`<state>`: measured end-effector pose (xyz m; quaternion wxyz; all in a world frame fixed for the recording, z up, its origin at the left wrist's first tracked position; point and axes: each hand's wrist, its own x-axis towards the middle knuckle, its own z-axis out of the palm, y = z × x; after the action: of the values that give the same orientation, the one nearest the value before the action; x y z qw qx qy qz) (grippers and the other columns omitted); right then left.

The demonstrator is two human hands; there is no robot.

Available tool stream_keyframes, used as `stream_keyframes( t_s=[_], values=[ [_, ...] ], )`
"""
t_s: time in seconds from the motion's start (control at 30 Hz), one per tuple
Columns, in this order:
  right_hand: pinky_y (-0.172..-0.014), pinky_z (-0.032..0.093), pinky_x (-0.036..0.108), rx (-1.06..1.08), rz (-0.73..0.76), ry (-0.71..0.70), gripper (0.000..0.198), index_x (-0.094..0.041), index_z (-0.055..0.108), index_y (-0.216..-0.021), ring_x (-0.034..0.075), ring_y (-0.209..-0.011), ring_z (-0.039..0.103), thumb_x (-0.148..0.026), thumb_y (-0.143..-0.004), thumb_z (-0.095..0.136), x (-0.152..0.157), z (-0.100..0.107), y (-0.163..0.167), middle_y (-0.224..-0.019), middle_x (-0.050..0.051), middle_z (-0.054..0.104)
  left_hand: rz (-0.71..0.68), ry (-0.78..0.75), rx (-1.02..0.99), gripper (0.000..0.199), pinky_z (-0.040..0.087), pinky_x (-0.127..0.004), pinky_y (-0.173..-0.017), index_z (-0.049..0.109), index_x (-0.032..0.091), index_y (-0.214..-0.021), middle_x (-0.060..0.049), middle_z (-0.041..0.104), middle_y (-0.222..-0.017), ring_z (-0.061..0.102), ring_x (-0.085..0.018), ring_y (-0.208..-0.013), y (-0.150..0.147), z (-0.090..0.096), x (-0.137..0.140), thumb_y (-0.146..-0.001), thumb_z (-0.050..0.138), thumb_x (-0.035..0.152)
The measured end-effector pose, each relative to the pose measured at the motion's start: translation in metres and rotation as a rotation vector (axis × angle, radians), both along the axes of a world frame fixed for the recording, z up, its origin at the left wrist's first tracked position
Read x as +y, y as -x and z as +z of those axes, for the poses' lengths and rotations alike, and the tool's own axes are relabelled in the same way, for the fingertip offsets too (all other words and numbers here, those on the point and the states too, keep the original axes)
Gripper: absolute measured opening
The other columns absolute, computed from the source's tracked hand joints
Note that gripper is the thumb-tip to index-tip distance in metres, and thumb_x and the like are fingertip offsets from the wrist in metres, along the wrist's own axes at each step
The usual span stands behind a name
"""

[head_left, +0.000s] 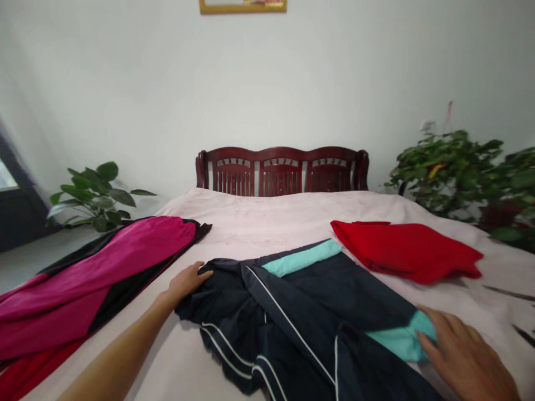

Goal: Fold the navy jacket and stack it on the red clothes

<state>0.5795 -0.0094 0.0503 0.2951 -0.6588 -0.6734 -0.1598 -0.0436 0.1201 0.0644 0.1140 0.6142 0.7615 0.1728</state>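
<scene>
A dark navy garment (pixel 309 301) with turquoise panels and white piping lies spread in front of me, its lower left part rumpled into folds. I cannot tell whether it is a jacket or another piece of clothing. At its upper left corner, my left hand (pixel 190 281) is closed on the gathered edge of the cloth. My right hand (pixel 468 351) is at the right edge, with thumb and fingers closed around the turquoise part. The garment's lower end runs out of view at the bottom.
The garment lies on a bed with a pale pink sheet (pixel 259 217). A folded red cloth (pixel 409 250) is to the right, magenta and black clothing (pixel 104 273) to the left. Behind stands a dark red wooden chair back (pixel 280 170). Leafy plants (pixel 96 192) flank the bed.
</scene>
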Motion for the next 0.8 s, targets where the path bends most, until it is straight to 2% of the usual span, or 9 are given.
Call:
stream_keyframes(
  t_s=[0.07, 0.17, 0.27, 0.37, 0.43, 0.53, 0.7, 0.73, 0.8],
  values=[
    [-0.094, 0.048, 0.051, 0.075, 0.092, 0.073, 0.040, -0.023, 0.069, -0.106, 0.035, -0.104, 0.065, -0.048, -0.082, 0.049, -0.001, 0.008, 0.022, -0.110, 0.015, 0.070, 0.014, -0.008, -0.082, 0.073, 0.049, -0.040, -0.093, 0.060, 0.016, -0.131, -0.017, 0.071, -0.122, 0.066, -0.036, -0.114, 0.006, -0.009, -0.003, -0.074, 0.061, 0.062],
    [-0.098, 0.047, 0.040, 0.290, 0.281, 0.338, 0.041, -0.025, 0.070, -0.102, 0.027, -0.108, 0.065, -0.052, -0.090, 0.042, 0.018, 0.021, 0.069, -0.113, 0.009, 0.072, 0.027, -0.025, -0.228, 0.068, 0.052, -0.037, -0.087, 0.066, 0.013, -0.118, -0.016, 0.075, -0.111, 0.070, -0.033, -0.104, 0.017, -0.015, -0.011, -0.068, 0.065, 0.060],
    [-0.085, 0.048, 0.032, 0.339, 0.410, 0.615, 0.040, -0.023, 0.071, -0.092, 0.023, -0.095, 0.066, -0.051, -0.091, 0.043, 0.045, 0.033, 0.114, -0.101, 0.006, 0.073, -0.009, -0.021, -0.308, 0.049, 0.054, -0.033, -0.078, 0.071, 0.015, -0.097, -0.010, 0.078, -0.093, 0.073, -0.030, -0.092, 0.021, -0.017, -0.021, -0.068, 0.064, 0.053],
    [-0.063, 0.040, 0.025, 0.261, 0.551, 0.870, 0.025, -0.020, 0.068, -0.082, 0.015, -0.070, 0.058, -0.044, -0.078, 0.063, 0.064, 0.043, 0.147, -0.075, 0.000, 0.067, -0.027, -0.069, -0.375, 0.039, 0.055, -0.033, -0.074, 0.071, 0.018, -0.092, -0.005, 0.078, -0.084, 0.073, -0.028, -0.086, 0.020, -0.017, -0.031, -0.070, 0.062, 0.049],
    [-0.056, 0.033, 0.023, 0.256, 0.684, 1.005, 0.018, -0.018, 0.065, -0.078, 0.011, -0.062, 0.049, -0.034, -0.070, 0.069, 0.069, 0.052, 0.162, -0.066, -0.005, 0.058, -0.020, -0.127, -0.435, 0.038, 0.056, -0.033, -0.074, 0.071, 0.019, -0.093, -0.003, 0.077, -0.083, 0.073, -0.027, -0.085, 0.022, -0.016, -0.035, -0.070, 0.064, 0.048],
    [-0.055, 0.030, 0.021, 0.387, 0.820, 1.039, 0.013, -0.017, 0.058, -0.072, 0.008, -0.061, 0.042, -0.029, -0.073, 0.065, 0.069, 0.068, 0.174, -0.064, -0.007, 0.049, 0.009, -0.189, -0.535, 0.039, 0.057, -0.034, -0.072, 0.070, 0.019, -0.094, -0.002, 0.077, -0.080, 0.073, -0.026, -0.081, 0.033, -0.019, -0.038, -0.069, 0.067, 0.049],
    [-0.070, 0.046, 0.025, 1.017, 0.748, 0.803, 0.029, -0.019, 0.058, -0.087, 0.013, -0.076, 0.056, -0.048, -0.085, 0.061, 0.082, 0.096, 0.165, -0.083, 0.000, 0.061, 0.085, -0.236, -0.574, 0.041, 0.057, -0.034, -0.075, 0.068, 0.020, -0.090, -0.002, 0.076, -0.079, 0.072, -0.026, -0.079, 0.060, -0.034, -0.039, -0.061, 0.070, 0.049],
    [-0.075, 0.049, 0.027, 1.079, 0.753, 0.834, 0.033, -0.019, 0.059, -0.089, 0.015, -0.080, 0.059, -0.051, -0.084, 0.063, 0.087, 0.097, 0.160, -0.087, 0.002, 0.064, 0.097, -0.247, -0.545, 0.041, 0.057, -0.035, -0.077, 0.068, 0.020, -0.089, -0.003, 0.076, -0.080, 0.072, -0.026, -0.081, 0.064, -0.037, -0.039, -0.060, 0.071, 0.049],
    [-0.077, 0.051, 0.029, 1.018, 0.775, 1.050, 0.036, -0.018, 0.062, -0.087, 0.018, -0.083, 0.063, -0.051, -0.076, 0.073, 0.097, 0.092, 0.149, -0.087, 0.004, 0.067, 0.095, -0.274, -0.476, 0.040, 0.056, -0.035, -0.082, 0.069, 0.021, -0.092, -0.003, 0.077, -0.086, 0.072, -0.027, -0.087, 0.069, -0.043, -0.041, -0.062, 0.070, 0.049]
  ],
)
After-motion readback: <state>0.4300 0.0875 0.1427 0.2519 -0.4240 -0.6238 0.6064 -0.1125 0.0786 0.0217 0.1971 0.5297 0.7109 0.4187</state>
